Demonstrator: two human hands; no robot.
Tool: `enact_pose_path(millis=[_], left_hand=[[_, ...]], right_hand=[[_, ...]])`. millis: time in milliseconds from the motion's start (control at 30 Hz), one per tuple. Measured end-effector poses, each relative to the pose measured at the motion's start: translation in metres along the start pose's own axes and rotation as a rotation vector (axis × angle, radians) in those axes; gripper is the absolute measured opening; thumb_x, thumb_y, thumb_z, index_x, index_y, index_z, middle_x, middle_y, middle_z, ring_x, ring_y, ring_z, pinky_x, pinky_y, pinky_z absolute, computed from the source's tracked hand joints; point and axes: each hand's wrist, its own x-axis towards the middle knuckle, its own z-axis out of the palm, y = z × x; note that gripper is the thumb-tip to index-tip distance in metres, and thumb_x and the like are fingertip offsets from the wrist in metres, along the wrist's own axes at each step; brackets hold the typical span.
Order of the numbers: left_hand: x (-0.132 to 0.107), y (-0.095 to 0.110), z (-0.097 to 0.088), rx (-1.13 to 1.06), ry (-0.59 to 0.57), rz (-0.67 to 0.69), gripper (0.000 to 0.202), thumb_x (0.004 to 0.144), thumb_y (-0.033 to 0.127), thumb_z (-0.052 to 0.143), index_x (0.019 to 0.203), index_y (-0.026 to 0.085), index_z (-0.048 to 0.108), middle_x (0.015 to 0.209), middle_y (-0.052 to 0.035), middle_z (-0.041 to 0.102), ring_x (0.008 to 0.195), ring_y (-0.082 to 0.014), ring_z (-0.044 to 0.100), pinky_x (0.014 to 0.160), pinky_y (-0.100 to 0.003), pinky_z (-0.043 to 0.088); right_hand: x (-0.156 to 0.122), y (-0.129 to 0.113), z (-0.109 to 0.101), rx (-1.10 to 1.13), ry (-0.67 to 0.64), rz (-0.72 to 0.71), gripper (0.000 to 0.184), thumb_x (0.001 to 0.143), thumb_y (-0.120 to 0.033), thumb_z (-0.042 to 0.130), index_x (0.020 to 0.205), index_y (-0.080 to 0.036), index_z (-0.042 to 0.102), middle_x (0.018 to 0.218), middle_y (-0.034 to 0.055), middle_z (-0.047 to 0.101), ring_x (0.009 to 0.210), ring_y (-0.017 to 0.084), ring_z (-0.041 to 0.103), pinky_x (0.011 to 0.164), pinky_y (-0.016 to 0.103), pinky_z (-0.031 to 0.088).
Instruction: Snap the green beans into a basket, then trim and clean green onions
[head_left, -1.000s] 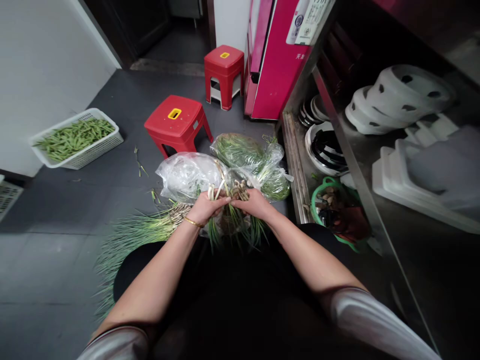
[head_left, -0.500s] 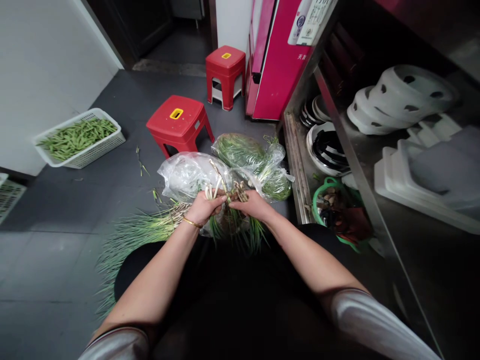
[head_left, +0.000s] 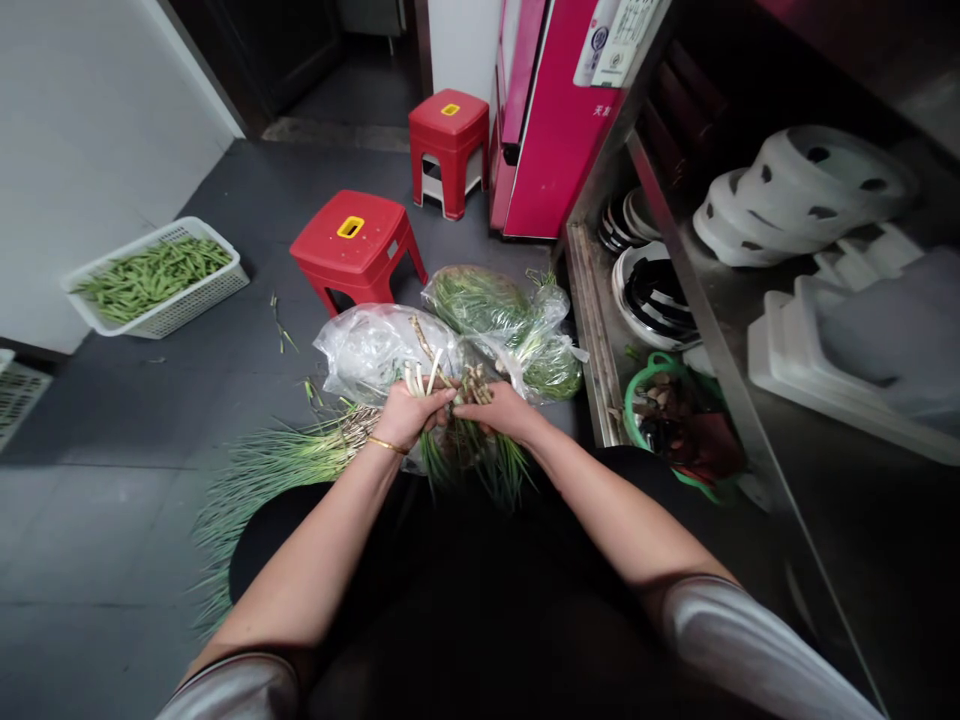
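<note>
My left hand is closed around several scallions, their clean white ends pointing up and away. In my right hand is another bunch of scallions with brown, unpeeled root ends. Thumbs and fingertips of both hands nearly meet between the bunches. Green tops hang below the hands. A large pile of scallions lies on the floor to the left. Just beyond the hands sit a clear plastic bag and a bag of green scallions.
Two red stools, a near one and a far one, stand ahead. At left is a white basket of green beans. A metal shelf with bowls and white containers runs along the right, near a green basket.
Both hands stay close together, still gripping their bunches. The white ends in the left hand have shifted slightly left and stand more upright. The view has moved very little.
</note>
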Motion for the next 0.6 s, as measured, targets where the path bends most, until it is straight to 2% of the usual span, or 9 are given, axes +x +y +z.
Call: enact_pose_path(millis=[67,167,300,400,533,600], left_hand=[[0.0,0.0,0.001,0.041,-0.003,-0.013,0.037,0.061,0.038,0.076,0.083,0.008,0.068,0.039,0.0013,0.051,0.03,-0.0056,0.034,0.032,-0.02,0.019],[-0.001,0.003,0.001,0.107,-0.049,-0.045,0.035,0.056,0.034,0.079,0.078,0.01,0.067,0.041,0.0023,0.051,0.034,-0.0067,0.038,0.034,-0.02,0.024],[-0.001,0.007,-0.007,0.185,-0.111,-0.061,0.028,0.052,0.028,0.081,0.066,0.012,0.062,0.043,0.0051,0.047,0.037,-0.0058,0.038,0.036,-0.019,0.027],[0.0,0.012,-0.014,0.171,-0.095,-0.07,0.027,0.056,0.029,0.079,0.059,0.013,0.057,0.04,0.006,0.042,0.035,-0.0046,0.033,0.035,-0.019,0.022],[0.001,0.021,-0.03,0.065,-0.058,-0.088,0.029,0.055,0.03,0.079,0.07,0.01,0.063,0.041,0.0061,0.042,0.034,-0.0036,0.03,0.033,-0.018,0.018],[0.002,0.025,-0.042,0.034,-0.011,-0.075,0.031,0.052,0.029,0.081,0.069,0.01,0.063,0.043,0.0058,0.043,0.035,-0.0033,0.032,0.033,-0.017,0.018]], right_hand=[[0.0,0.002,0.003,-0.047,-0.001,0.007,0.025,0.062,-0.035,0.073,0.059,-0.018,0.054,0.039,-0.0077,0.042,0.038,0.009,0.038,0.041,0.023,0.029],[0.0,0.006,0.005,-0.12,0.017,0.011,0.022,0.063,-0.033,0.072,0.063,-0.017,0.058,0.041,-0.0077,0.043,0.039,0.009,0.04,0.042,0.023,0.031],[-0.002,0.003,-0.003,-0.177,0.011,-0.028,0.019,0.063,-0.031,0.072,0.064,-0.016,0.059,0.048,-0.0053,0.051,0.044,0.009,0.043,0.045,0.023,0.034],[-0.004,-0.003,-0.018,-0.165,-0.041,-0.049,0.019,0.064,-0.031,0.07,0.063,-0.015,0.061,0.053,-0.003,0.057,0.048,0.009,0.045,0.048,0.023,0.035],[-0.008,-0.01,-0.046,-0.191,-0.091,-0.028,0.021,0.065,-0.033,0.07,0.072,-0.013,0.065,0.056,-0.0013,0.06,0.047,0.009,0.046,0.049,0.024,0.036],[-0.01,-0.011,-0.063,-0.227,-0.096,-0.02,0.025,0.064,-0.034,0.071,0.076,-0.013,0.067,0.057,-0.0004,0.061,0.046,0.009,0.046,0.048,0.024,0.037]])
